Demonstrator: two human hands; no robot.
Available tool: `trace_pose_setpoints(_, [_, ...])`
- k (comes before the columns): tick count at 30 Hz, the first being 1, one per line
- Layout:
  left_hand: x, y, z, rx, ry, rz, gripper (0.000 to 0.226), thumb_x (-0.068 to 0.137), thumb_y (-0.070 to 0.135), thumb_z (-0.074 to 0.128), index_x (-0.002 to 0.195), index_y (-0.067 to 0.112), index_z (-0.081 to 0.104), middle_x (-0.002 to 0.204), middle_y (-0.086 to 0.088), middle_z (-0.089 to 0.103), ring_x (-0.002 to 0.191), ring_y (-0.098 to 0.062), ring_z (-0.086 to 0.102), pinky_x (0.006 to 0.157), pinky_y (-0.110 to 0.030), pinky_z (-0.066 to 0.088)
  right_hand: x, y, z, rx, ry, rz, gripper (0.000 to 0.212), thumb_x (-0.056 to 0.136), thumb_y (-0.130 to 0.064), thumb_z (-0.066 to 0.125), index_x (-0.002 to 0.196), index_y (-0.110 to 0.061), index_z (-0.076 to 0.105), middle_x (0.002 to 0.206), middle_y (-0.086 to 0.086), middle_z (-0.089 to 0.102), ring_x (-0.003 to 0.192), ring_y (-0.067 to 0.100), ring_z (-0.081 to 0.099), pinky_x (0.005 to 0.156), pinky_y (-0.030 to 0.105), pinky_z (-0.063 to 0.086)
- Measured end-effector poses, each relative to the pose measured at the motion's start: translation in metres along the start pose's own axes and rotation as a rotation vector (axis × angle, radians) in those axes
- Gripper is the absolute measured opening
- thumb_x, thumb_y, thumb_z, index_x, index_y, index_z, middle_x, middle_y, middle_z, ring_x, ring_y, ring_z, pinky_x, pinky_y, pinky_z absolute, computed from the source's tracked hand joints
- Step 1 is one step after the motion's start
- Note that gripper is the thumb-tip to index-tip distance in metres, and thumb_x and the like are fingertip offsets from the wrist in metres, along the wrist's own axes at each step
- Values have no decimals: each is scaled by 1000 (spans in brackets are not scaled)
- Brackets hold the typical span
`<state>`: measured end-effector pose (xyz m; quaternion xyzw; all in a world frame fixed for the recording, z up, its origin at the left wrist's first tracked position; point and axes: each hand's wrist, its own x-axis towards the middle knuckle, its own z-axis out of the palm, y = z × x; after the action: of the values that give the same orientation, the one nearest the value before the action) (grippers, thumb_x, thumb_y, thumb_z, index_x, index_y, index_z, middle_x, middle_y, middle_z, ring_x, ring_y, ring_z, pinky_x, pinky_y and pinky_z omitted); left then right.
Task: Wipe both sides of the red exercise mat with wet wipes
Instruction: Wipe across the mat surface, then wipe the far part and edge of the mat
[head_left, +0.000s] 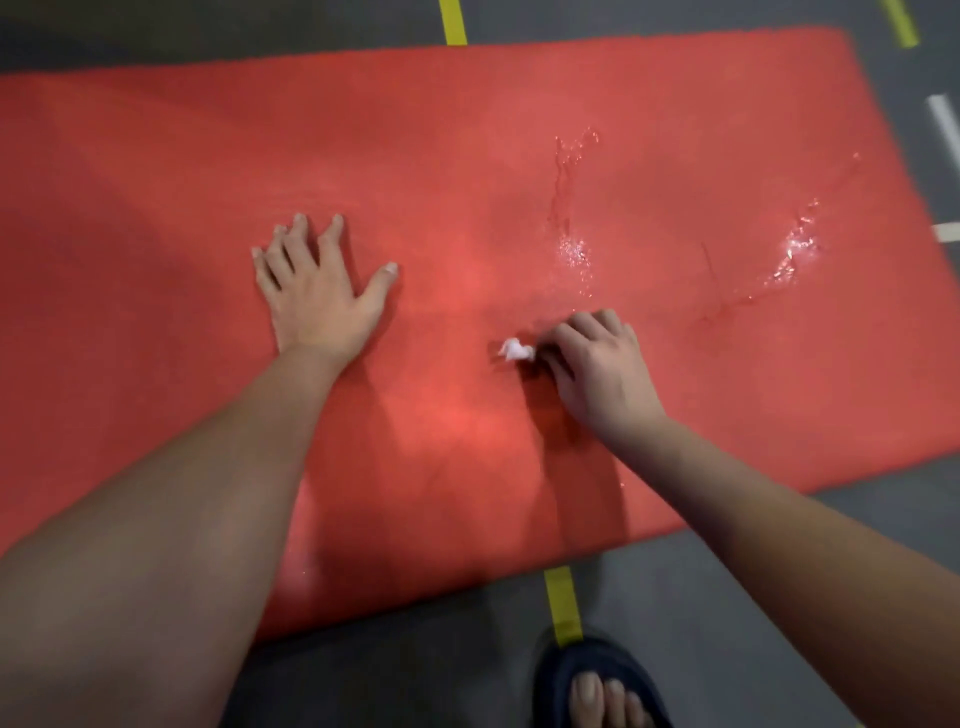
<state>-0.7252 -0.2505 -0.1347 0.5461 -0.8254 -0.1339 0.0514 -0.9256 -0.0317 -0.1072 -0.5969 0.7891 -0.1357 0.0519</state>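
Head view shows the red exercise mat (156, 171) flat on grey floor (727, 597), its upper face being wiped. On the mat, the left hand (317, 291) presses spread flat; just right, the right hand (597, 364) pinches a crumpled wet wipe (514, 351). Next, probably strokes toward the mat's wet streaks (571, 244).

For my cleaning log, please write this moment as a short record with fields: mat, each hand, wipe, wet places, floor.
mat: red exercise mat, flat on the grey floor
left hand: flat, fingers spread, presses on the mat
right hand: grips a crumpled white wet wipe against the mat
wet places: shiny streaks beyond and right of the right hand
floor: yellow tape line; foot in a dark sandal at the near side
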Motion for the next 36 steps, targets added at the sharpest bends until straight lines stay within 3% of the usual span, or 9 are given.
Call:
trace_pose_setpoints(4, [-55, -10, -2, 98, -80, 271, 68, 103, 55, 34, 161, 20, 26, 165, -21, 23, 153, -43, 15, 124, -63, 7, -55, 0, 0, 99, -19, -31, 18, 98, -25, 52, 94, -16, 67, 91, 4, 59, 83, 33, 54, 71, 49, 47])
trace_pose_setpoints(10, [-161, -2, -2, 116, -135, 552, 77, 97, 64, 36, 157, 17, 37, 155, -21, 38, 146, -43, 32, 121, -64, 19, -127, 0, -3, 139, 10, -4, 17, 102, -21, 58, 112, -13, 69, 102, 4, 61, 86, 32, 54, 80, 50, 49])
trace_pose_setpoints(12, [-188, 5, -3, 101, -203, 648, 91, 91, 77, 37, 158, 16, 34, 158, -21, 34, 147, -42, 31, 121, -65, 18, -136, -1, -5, 127, -13, -21, 38, 98, -39, 65, 125, -13, 66, 114, 5, 60, 95, 31, 57, 87, 48, 49])
trace_pose_setpoints(15, [-215, 19, -5, 223, -343, 765, 117, 76, 96, 32, 163, 18, 21, 166, -24, 18, 152, -47, 16, 118, -70, 13, -145, 6, -16, 52, -170, -92, 97, 77, -79, 65, 145, -11, 51, 132, 10, 52, 111, 31, 54, 97, 47, 47])
trace_pose_setpoints(19, [-219, 31, -5, 449, -474, 778, 127, 75, 94, 40, 161, 20, -17, 164, -27, -22, 149, -54, -17, 114, -76, 0, -139, 9, -24, -167, -380, -163, 134, 58, -96, 55, 156, -9, 32, 139, 13, 44, 121, 33, 45, 100, 47, 42])
trace_pose_setpoints(24, [-224, 44, -13, 497, -527, 772, 99, 100, 62, 41, 159, 11, -20, 161, -34, -22, 145, -63, -17, 113, -79, 6, -137, 9, -23, -304, -334, -283, 119, 73, -84, 59, 153, -1, 34, 134, 18, 48, 115, 36, 49, 93, 46, 44])
trace_pose_setpoints(29, [-240, 66, -17, 451, -539, 594, 89, 101, 16, 48, 158, 9, -20, 162, -33, -21, 147, -61, -15, 114, -78, 8, -142, -6, -16, -370, -230, -321, 92, 77, -51, 56, 146, 8, 41, 128, 24, 52, 112, 42, 52, 92, 49, 46])
trace_pose_setpoints(32, [-246, 67, -21, 358, -505, 504, 88, 100, 13, 43, 159, 19, -22, 167, -22, -19, 151, -53, -15, 115, -76, 5, -141, -17, -10, -366, -196, -212, 75, 83, -29, 44, 148, 6, 38, 128, 23, 50, 109, 43, 53, 91, 51, 45])
trace_pose_setpoints(36, [-244, 67, -34, 307, -510, 505, 88, 99, 11, 39, 159, 28, -22, 169, -17, -15, 152, -50, -15, 115, -77, 2, -142, -18, -8, -317, -147, -192, 68, 86, -22, 51, 147, 5, 40, 128, 23, 46, 111, 43, 50, 92, 52, 39])
